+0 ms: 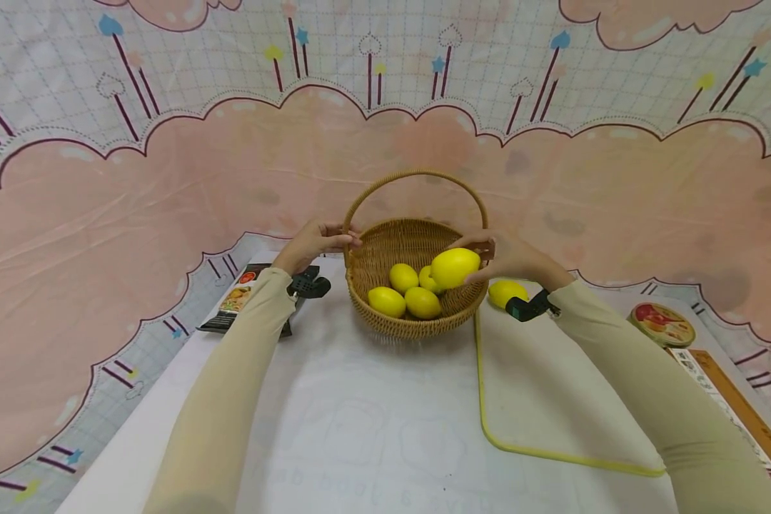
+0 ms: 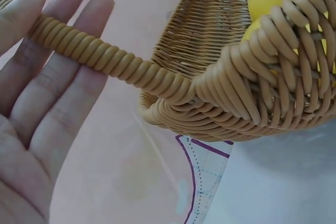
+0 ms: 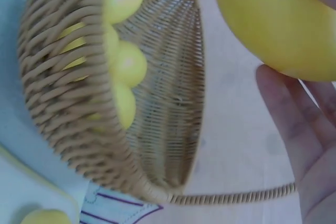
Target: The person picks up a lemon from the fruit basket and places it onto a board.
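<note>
A wicker basket stands on the table with several lemons inside. On its left, my left hand holds the base part of the arched handle. The left wrist view shows the thumb on one side of the wrapped handle and the fingers on the other. Over the basket's right side, my right hand grips another lemon between thumb and fingers. That lemon is raised above the basket rim in the right wrist view. One more lemon lies outside, below the right wrist.
A white board with a yellow edge lies right of the basket. A black food packet is at the left, partly behind the left forearm. At the right are a round tin and a brown strip. A patterned curtain hangs behind.
</note>
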{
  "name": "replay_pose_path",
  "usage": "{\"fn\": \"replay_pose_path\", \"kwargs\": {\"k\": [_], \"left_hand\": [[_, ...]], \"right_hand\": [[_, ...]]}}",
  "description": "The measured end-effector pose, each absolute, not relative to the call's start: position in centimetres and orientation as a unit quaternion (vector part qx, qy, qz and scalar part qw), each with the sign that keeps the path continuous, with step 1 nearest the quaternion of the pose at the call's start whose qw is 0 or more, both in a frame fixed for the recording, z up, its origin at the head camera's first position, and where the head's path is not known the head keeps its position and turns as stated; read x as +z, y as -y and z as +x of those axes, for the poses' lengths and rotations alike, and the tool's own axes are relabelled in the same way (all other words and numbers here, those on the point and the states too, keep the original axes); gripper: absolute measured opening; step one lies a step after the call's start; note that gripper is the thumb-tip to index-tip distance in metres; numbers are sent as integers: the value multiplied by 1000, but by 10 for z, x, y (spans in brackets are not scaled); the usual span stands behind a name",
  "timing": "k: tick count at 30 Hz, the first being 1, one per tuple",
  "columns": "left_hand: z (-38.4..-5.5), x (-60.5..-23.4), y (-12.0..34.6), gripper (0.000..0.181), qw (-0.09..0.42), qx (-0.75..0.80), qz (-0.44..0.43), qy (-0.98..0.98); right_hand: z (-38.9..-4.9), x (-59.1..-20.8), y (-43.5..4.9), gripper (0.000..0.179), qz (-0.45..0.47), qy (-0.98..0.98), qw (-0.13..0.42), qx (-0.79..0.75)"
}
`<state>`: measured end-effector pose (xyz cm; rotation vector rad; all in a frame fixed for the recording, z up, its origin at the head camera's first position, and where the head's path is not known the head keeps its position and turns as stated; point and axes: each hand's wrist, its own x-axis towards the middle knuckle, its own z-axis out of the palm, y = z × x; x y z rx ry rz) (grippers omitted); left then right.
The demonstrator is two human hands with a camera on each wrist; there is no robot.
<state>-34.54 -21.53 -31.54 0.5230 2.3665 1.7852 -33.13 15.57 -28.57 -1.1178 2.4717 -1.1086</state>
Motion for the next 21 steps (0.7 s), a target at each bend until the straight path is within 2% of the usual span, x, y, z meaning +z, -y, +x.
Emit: {"fn": "replay_pose_path", "kwargs": {"k": [9,21], "left_hand": [[-344,-315,212,35,62,601,169,-779],[-335,-308,209,35,65,604,153,-779]], "right_hand": [[-317,-291,-185,53,-342,-849,14,-403],[-303,-300,-229,51,-309,-856,-33,-414]]}}
